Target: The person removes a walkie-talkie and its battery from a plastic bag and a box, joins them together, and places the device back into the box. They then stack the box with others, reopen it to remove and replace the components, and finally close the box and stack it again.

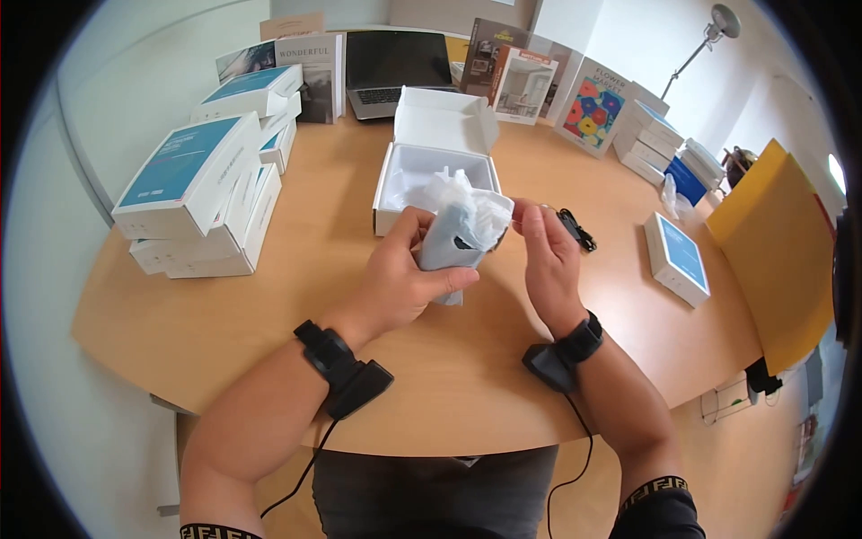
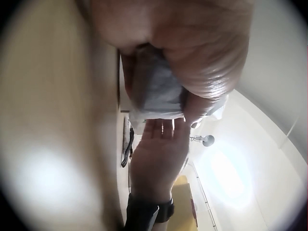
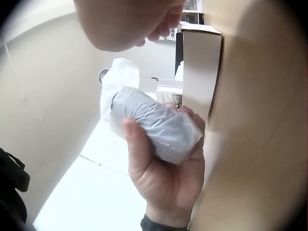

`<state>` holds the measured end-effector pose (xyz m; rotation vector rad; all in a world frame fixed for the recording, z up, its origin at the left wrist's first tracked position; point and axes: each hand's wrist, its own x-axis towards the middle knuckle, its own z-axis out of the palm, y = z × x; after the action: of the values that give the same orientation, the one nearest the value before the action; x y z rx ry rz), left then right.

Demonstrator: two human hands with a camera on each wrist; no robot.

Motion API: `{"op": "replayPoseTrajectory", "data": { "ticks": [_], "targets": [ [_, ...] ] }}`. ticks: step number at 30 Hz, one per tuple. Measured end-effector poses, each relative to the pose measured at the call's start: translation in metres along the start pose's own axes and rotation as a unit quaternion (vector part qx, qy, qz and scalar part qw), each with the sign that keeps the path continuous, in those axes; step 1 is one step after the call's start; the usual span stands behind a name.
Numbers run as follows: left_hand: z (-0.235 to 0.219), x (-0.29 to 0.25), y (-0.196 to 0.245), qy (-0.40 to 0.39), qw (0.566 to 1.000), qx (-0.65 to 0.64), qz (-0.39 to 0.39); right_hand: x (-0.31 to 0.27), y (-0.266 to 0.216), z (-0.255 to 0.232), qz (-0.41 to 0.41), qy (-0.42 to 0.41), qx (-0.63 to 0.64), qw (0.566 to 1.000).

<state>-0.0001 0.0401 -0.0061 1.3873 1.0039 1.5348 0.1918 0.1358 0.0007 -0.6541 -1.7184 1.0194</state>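
My left hand (image 1: 392,280) grips a thick bundle wrapped in whitish, translucent plastic (image 1: 446,241), thumb across its near side and fingers behind. A small dark spot shows through the wrap, and its crumpled top sticks up; what lies inside is hidden. Beside that top, to the right, is my right hand (image 1: 552,269), its fingers reaching toward the wrap. In the right wrist view a gap shows between this hand and the bundle. Just behind stands a white box (image 1: 388,218) with its lid raised and white lining inside.
A coiled black cable (image 1: 577,231) lies right of the box. White-and-blue boxes (image 1: 190,171) are stacked at the left, and a single one (image 1: 678,259) lies at the right. Behind are a laptop (image 1: 398,67), upright books (image 1: 523,85) and more boxes (image 1: 648,139).
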Motion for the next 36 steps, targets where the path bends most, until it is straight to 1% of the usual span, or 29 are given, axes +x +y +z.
{"op": "replayPoseTrajectory", "data": {
  "ticks": [1,2,4,6,8,9,11,12,14,15,16,18,19,21,22,23,24,25,26,27,28,29,30,32,33,34,35,36],
  "targets": [
    [0.001,0.0,0.0,-0.008,1.0,-0.007,-0.02,-0.004,-0.004,0.001,-0.024,-0.002,0.043,0.999],
    [0.001,-0.001,0.0,-0.017,0.999,-0.014,-0.041,-0.008,-0.01,0.005,-0.022,-0.001,0.05,0.999],
    [0.001,-0.001,0.002,-0.026,0.998,0.001,-0.059,-0.014,-0.022,0.015,-0.004,0.0,0.121,0.993],
    [0.002,0.0,0.001,-0.037,0.996,0.015,-0.079,-0.017,-0.023,0.015,0.009,-0.006,0.137,0.991],
    [-0.001,0.0,-0.002,-0.041,0.996,0.058,-0.058,-0.017,-0.019,0.013,0.077,-0.051,0.127,0.987],
    [-0.001,-0.001,-0.001,-0.043,0.995,0.065,-0.063,-0.017,-0.013,0.012,0.08,-0.048,0.135,0.986],
    [0.002,-0.001,0.005,-0.019,0.995,0.04,-0.09,-0.015,0.0,0.011,0.037,-0.022,0.171,0.984],
    [0.003,0.0,0.006,-0.02,0.994,0.046,-0.094,-0.014,0.0,0.009,0.037,-0.02,0.177,0.983],
    [0.004,0.0,0.007,0.006,0.994,0.034,-0.106,-0.01,-0.008,0.003,-0.041,-0.019,0.244,0.969],
    [0.003,0.0,0.007,0.006,0.993,0.037,-0.108,-0.009,-0.008,-0.001,-0.06,-0.014,0.211,0.976],
    [0.003,0.0,0.006,0.007,0.992,0.04,-0.12,-0.01,-0.01,-0.005,-0.059,-0.012,0.213,0.975],
    [0.004,0.0,0.006,0.004,0.99,0.043,-0.132,-0.01,-0.012,-0.01,-0.065,-0.045,0.162,0.984],
    [0.004,-0.001,0.007,0.003,0.991,0.041,-0.13,-0.01,-0.011,-0.011,-0.064,-0.041,0.161,0.984],
    [0.005,-0.001,0.009,-0.001,0.991,0.036,-0.128,-0.005,-0.009,-0.01,0.043,-0.004,0.289,0.957],
    [0.005,-0.002,0.01,0.013,0.992,0.007,-0.126,-0.003,-0.006,-0.011,0.043,-0.001,0.287,0.957],
    [0.005,-0.002,0.01,0.027,0.992,-0.022,-0.124,-0.001,-0.003,-0.013,0.079,0.01,0.322,0.943],
    [0.003,-0.002,0.009,0.022,0.992,-0.024,-0.124,0.001,0.001,-0.016,0.115,0.021,0.355,0.928],
    [0.002,-0.002,0.006,0.024,0.992,-0.04,-0.121,0.003,0.01,-0.019,0.114,0.026,0.351,0.929],
    [0.0,-0.002,0.004,0.026,0.991,-0.058,-0.118,0.005,0.021,-0.023,0.061,-0.045,0.291,0.954],
    [-0.001,-0.003,0.004,0.018,0.991,-0.064,-0.119,0.005,0.028,-0.03,0.009,-0.115,0.226,0.967],
    [-0.001,-0.003,0.006,0.022,0.988,-0.081,-0.128,0.005,0.023,-0.032,0.011,-0.106,0.216,0.971],
    [0.0,-0.004,0.007,0.023,0.985,-0.101,-0.137,0.006,0.014,-0.027,0.075,-0.112,0.238,0.962],
    [0.0,-0.004,0.006,0.008,0.984,-0.114,-0.14,0.005,0.008,-0.023,0.14,-0.113,0.26,0.949],
    [0.0,-0.005,0.002,0.017,0.989,-0.1,-0.104,0.003,0.003,-0.021,0.145,-0.134,0.246,0.949],
    [0.001,-0.006,0.002,0.002,0.988,-0.113,-0.107,0.002,0.0,-0.019,0.138,-0.14,0.234,0.952],
    [0.0,-0.006,0.005,0.011,0.989,-0.106,-0.103,0.002,-0.001,-0.018,0.129,-0.149,0.224,0.954],
    [-0.001,-0.007,0.005,0.024,0.99,-0.096,-0.098,0.002,-0.002,-0.019,0.132,-0.141,0.215,0.957],
    [-0.003,-0.007,0.003,0.017,0.99,-0.102,-0.099,0.002,-0.002,-0.018,0.122,-0.158,0.219,0.955]
  ]
}}
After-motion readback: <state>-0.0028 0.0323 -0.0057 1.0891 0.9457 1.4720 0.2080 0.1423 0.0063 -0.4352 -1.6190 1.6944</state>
